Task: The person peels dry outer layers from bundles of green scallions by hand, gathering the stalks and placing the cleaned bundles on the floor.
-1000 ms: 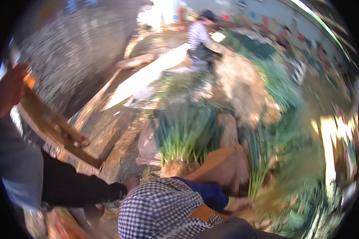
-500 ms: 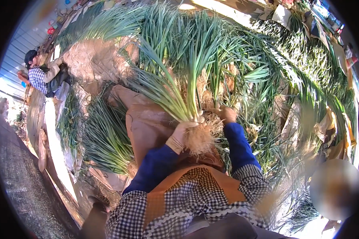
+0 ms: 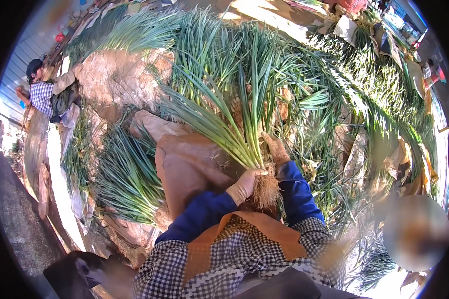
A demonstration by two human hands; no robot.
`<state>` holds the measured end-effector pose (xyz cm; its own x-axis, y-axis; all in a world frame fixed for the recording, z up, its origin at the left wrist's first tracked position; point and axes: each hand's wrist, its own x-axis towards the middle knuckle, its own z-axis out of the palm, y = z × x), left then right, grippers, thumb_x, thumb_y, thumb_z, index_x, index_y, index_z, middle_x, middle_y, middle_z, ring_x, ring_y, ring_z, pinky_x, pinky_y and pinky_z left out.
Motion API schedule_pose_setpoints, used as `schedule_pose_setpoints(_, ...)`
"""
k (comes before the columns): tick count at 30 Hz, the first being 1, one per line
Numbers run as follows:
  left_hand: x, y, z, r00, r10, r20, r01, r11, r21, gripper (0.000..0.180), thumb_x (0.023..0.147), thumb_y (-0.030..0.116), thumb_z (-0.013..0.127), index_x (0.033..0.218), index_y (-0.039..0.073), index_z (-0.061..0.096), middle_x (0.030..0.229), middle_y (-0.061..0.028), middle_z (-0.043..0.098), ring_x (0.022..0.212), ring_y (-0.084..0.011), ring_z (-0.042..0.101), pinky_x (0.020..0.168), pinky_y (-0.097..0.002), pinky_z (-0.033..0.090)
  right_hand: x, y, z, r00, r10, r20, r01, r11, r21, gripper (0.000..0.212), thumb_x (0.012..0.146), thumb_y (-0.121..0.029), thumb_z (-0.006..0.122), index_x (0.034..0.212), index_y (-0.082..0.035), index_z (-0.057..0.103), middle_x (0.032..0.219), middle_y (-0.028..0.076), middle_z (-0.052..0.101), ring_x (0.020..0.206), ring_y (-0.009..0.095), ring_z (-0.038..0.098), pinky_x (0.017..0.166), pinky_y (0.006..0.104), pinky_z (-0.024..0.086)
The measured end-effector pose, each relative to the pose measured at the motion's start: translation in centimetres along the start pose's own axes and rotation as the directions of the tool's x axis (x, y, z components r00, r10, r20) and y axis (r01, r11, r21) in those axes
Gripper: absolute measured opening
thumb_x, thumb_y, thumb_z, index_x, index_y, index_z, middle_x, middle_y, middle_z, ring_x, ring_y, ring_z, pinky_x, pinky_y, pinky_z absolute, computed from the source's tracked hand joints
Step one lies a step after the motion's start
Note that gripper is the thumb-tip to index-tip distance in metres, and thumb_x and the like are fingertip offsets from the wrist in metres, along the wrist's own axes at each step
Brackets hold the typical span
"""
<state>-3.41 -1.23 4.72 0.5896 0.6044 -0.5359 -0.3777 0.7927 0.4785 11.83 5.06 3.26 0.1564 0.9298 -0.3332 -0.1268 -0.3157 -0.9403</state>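
Observation:
A bunch of green garlic (image 3: 244, 144), with long flat leaves and pale stems, fans up and left in front of me. My left hand (image 3: 244, 186) is closed around the stem bases, and the tangled tan roots (image 3: 267, 192) hang below it. Against the right side of the stems, my right hand (image 3: 276, 149) is closed, its thumb lying along them; some of its fingers are hidden. Beneath the bunch spreads a brown apron (image 3: 189, 162) over my lap. More green garlic (image 3: 219, 60) stands heaped just beyond.
Another bundle (image 3: 129, 179) lies at left, roots toward me. A big pile with matted tan roots (image 3: 119, 74) lies far left, where a person (image 3: 45, 92) in a checked top works. Loose leaves (image 3: 324, 164) and brown wrapping sheets (image 3: 399, 159) cover the right side.
The bunch and my left hand have shifted right and slightly nearer me. My right hand has moved in from the plants beyond, up against the stems.

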Motion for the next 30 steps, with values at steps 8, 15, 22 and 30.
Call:
schedule_pose_setpoints(8, 2.4, -1.8, -0.4, 0.997, 0.063, -0.035, -0.063, 0.998, 0.004, 0.014, 0.081, 0.007, 0.052, 0.089, -0.002, 0.06, 0.077, -0.0097, 0.062, 0.067, -0.0188, 0.059, 0.062, -0.0294, 0.049, -2.4, -1.8, 0.2, 0.902, -0.427, 0.061, 0.09, 0.047, -0.995, 0.024, 0.088, -0.025, 0.049, 0.075, -0.008, 0.061, 0.054, 0.007, 0.054, 0.049, 0.021, 0.056, 0.045, 0.03, 0.045)
schedule_pose_setpoints(15, 4.2, -2.0, -2.2, 0.992, -0.11, -0.067, 0.099, 0.985, -0.142, 0.016, 0.087, 0.01, 0.049, 0.088, -0.002, 0.059, 0.08, -0.0109, 0.061, 0.072, -0.022, 0.061, 0.068, -0.0336, 0.052, -13.5, -1.8, -7.2, 0.738, -0.468, -0.487, 0.337, 0.88, -0.335, 0.035, 0.09, -0.019, 0.052, 0.057, -0.009, 0.053, 0.053, -0.001, 0.05, 0.045, 0.006, 0.043, 0.043, 0.0223, 0.039)
schedule_pose_setpoints(22, 1.7, 0.2, -1.0, 0.987, -0.134, 0.09, 0.15, 0.966, -0.209, 0.026, 0.081, 0.007, 0.053, 0.106, -0.001, 0.057, 0.094, -0.0131, 0.063, 0.082, -0.0258, 0.062, 0.077, -0.0398, 0.051, -9.9, 1.8, -12.7, 0.99, 0.142, -0.011, -0.072, 0.433, -0.899, 0.035, 0.093, -0.029, 0.038, 0.121, -0.011, 0.048, 0.091, 0.017, 0.062, 0.078, 0.023, 0.063, 0.072, 0.0388, 0.05)
schedule_pose_setpoints(30, 0.2, 1.3, -0.3, 0.992, -0.064, 0.107, 0.067, 0.998, -0.02, 0.024, 0.082, 0.007, 0.053, 0.103, -0.003, 0.057, 0.095, -0.0126, 0.063, 0.087, -0.0242, 0.061, 0.081, -0.0355, 0.049, -2.1, 3.2, -0.5, 0.986, -0.165, -0.032, 0.168, 0.979, 0.118, 0.039, 0.089, -0.041, 0.049, 0.089, -0.005, 0.062, 0.071, 0.002, 0.06, 0.063, 0.01, 0.054, 0.057, 0.0238, 0.044)
